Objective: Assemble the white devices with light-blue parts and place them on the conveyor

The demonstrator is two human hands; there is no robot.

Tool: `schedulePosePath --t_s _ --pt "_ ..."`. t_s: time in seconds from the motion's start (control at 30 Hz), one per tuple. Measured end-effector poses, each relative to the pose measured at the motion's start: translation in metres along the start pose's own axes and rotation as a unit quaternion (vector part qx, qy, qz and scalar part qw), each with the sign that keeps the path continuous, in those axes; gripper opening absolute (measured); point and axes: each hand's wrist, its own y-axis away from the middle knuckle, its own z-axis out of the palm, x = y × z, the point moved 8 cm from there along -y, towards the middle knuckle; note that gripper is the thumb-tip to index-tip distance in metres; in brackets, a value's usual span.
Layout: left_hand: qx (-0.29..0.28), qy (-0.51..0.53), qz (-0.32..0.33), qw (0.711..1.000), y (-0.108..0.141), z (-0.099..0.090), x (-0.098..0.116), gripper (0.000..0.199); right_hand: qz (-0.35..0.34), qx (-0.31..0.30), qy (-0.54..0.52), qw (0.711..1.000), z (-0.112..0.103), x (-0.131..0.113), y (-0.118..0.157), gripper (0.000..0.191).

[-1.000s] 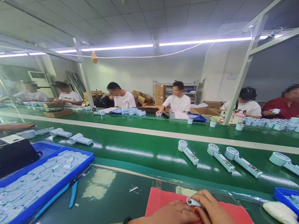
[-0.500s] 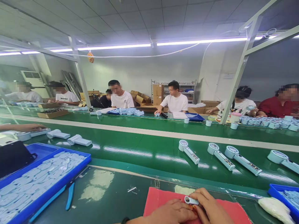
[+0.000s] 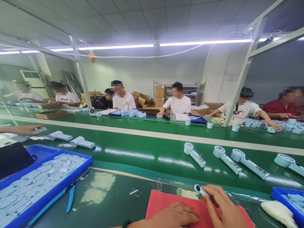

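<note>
Pinched between the thumb and fingers of my right hand [image 3: 220,202] is a small light-blue plastic piece [image 3: 200,190]; its rounded end with a dark oval opening points up and left. The fingers cover the rest of it. My left hand [image 3: 177,215] lies palm down on the red mat [image 3: 158,202], fingers stretched out and holding nothing. The held piece is raised above the mat's far edge, apart from my left hand.
Light-blue handheld fans [image 3: 194,154] lie on the green conveyor [image 3: 133,145]. On the left, a blue tray [image 3: 89,161] holds many light-blue parts beside blue-handled pliers [image 3: 70,199]. Another blue tray [image 3: 276,193] and a whitish bundle [image 3: 277,212] are at right. Co-workers sit opposite.
My right hand has lifted the light-blue piece up and away from my left hand, which has flattened on the mat. Nearby conveyor fans shifted slightly right. A co-worker's arm reached onto the far belt.
</note>
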Motion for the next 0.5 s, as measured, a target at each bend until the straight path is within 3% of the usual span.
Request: schedulePosePath --t_s 0.17,0.27,0.4,0.5 --pt "-0.005 0.001 -0.02 1.0 -0.002 0.004 -0.008 0.047 0.017 -0.14 0.021 0.99 0.031 0.006 0.004 0.031" --pt "-0.021 -0.01 -0.03 0.999 -0.004 0.006 -0.01 0.047 0.03 -0.168 0.03 0.985 0.042 0.008 0.006 0.032" --pt "-0.012 -0.007 -0.025 1.0 -0.004 0.003 -0.007 0.046 0.009 -0.129 0.031 0.991 0.034 0.003 0.004 0.031" --pt "0.005 -0.023 -0.008 1.0 -0.003 0.003 -0.006 0.047 -0.021 -0.022 0.024 0.999 0.008 -0.001 0.004 0.029"
